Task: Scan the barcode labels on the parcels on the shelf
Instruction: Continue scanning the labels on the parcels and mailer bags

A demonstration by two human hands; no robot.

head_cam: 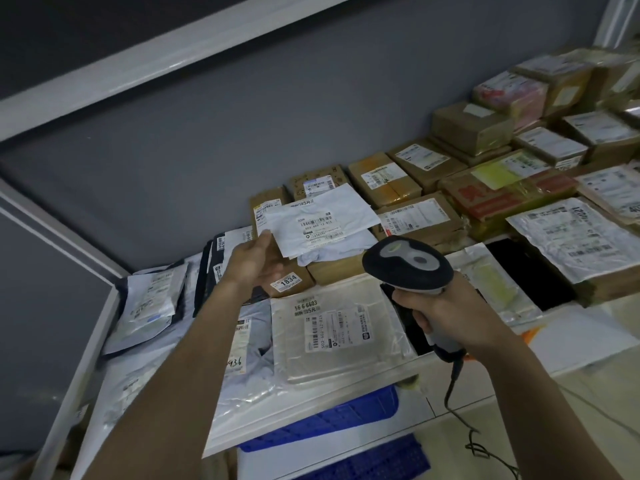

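Nearest me, the right hand (446,313) grips the grey-and-black corded handheld scanner (408,265), its head aimed forward at the label. Beyond it, the left hand (256,261) pinches a white plastic mailer parcel (322,223) by its corner and tilts it up off the parcels on the white shelf (311,407), so its barcode label (317,225) faces the scanner.

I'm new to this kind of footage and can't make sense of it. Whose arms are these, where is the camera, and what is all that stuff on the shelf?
There is no machine here: a person wears a camera on their head, so the one picture looks forward and down along their own two arms. The right hand grips a corded barcode scanner, aimed forward. The left hand pinches the corner of a white mailer bag, lifting it so that its barcode label faces up. Below lies a white shelf crowded with parcels: cardboard boxes to the right, flat plastic mailers in front. A blue crate shows underneath.
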